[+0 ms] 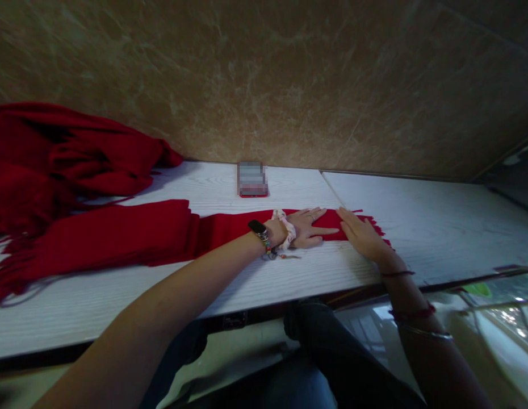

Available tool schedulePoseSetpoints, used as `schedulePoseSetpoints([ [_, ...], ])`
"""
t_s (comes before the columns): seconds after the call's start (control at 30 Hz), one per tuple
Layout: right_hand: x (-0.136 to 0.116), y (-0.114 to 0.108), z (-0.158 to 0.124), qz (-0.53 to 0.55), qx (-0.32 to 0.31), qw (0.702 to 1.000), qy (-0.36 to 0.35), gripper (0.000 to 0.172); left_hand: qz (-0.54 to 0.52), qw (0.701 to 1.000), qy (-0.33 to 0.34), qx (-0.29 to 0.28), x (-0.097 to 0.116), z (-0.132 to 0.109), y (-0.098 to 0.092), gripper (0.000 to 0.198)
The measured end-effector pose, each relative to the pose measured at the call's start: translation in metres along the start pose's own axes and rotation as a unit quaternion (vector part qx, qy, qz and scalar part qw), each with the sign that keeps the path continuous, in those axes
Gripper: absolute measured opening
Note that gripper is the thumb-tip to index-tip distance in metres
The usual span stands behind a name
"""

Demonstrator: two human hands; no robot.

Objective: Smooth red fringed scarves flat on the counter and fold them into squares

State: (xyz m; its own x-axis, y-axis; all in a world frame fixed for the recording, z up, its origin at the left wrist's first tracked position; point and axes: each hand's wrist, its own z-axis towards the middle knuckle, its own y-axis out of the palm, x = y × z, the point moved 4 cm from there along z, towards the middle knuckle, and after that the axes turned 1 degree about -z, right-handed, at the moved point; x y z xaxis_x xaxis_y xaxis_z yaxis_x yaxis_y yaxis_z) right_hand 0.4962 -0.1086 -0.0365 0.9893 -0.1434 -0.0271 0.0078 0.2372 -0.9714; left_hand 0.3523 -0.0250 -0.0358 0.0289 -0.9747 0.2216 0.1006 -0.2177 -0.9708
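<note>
A long red scarf (223, 228) lies folded in a narrow strip along the white table (289, 278), with fringes at both ends. My left hand (309, 227) rests flat on the strip, palm down, fingers spread, a ring on one finger. Just to its right, my right hand (363, 234) lies with outstretched fingers on the scarf near its fringed right end. Neither hand grips anything. Left of my hands the scarf is wider and thicker, with layers stacked up.
A heap of red cloth (102, 153) sits at the back left by the brown marbled wall (289, 85). A phone (252, 179) with a blurred screen lies behind the scarf. The table's front edge runs close to my legs.
</note>
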Motion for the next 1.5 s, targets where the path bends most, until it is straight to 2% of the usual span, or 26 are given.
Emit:
schedulePoseSetpoints([
  [0.1, 0.016, 0.009, -0.005, 0.012, -0.02, 0.999, 0.035, 0.046, 0.035, 0.999, 0.038, -0.012, 0.004, -0.001, 0.0, 0.046],
  [0.23, 0.03, 0.003, -0.006, -0.006, -0.034, 0.998, 0.06, 0.046, 0.066, 0.997, 0.03, -0.019, 0.008, -0.004, -0.003, 0.044],
  [0.37, 0.021, -0.008, 0.004, -0.018, 0.001, 0.999, 0.047, 0.048, 0.081, 0.996, 0.022, -0.026, 0.01, -0.006, -0.006, 0.046],
  [0.5, 0.009, 0.002, 0.009, 0.01, -0.054, 0.998, 0.008, 0.046, 0.087, 0.995, 0.027, -0.027, 0.009, -0.003, -0.001, 0.049],
  [0.7, 0.014, 0.007, 0.002, 0.04, -0.08, 0.995, 0.046, 0.046, 0.065, 0.996, 0.054, -0.001, 0.006, -0.009, 0.002, 0.048],
  [0.83, -0.004, 0.006, -0.001, 0.066, -0.08, 0.994, 0.019, 0.047, 0.04, 0.997, 0.067, 0.019, 0.001, -0.032, -0.001, 0.045],
  [1.07, -0.045, 0.009, 0.003, 0.072, -0.082, 0.993, -0.053, 0.048, 0.058, 0.997, 0.045, -0.02, -0.009, -0.074, -0.007, 0.049],
  [1.13, -0.052, 0.003, 0.003, 0.057, -0.067, 0.994, -0.066, 0.048, 0.06, 0.997, 0.032, -0.024, -0.009, -0.077, -0.008, 0.048],
  [1.3, -0.065, -0.015, 0.006, 0.013, 0.019, 0.998, -0.067, 0.048, 0.058, 0.998, 0.026, -0.018, -0.008, -0.077, -0.007, 0.046],
  [1.4, -0.07, -0.008, 0.008, 0.017, -0.006, 0.997, -0.075, 0.047, 0.057, 0.998, 0.031, -0.018, -0.008, -0.077, -0.007, 0.046],
  [1.5, -0.062, 0.005, 0.007, 0.037, -0.039, 0.997, -0.05, 0.047, 0.058, 0.998, 0.025, -0.027, -0.006, -0.077, -0.008, 0.047],
])
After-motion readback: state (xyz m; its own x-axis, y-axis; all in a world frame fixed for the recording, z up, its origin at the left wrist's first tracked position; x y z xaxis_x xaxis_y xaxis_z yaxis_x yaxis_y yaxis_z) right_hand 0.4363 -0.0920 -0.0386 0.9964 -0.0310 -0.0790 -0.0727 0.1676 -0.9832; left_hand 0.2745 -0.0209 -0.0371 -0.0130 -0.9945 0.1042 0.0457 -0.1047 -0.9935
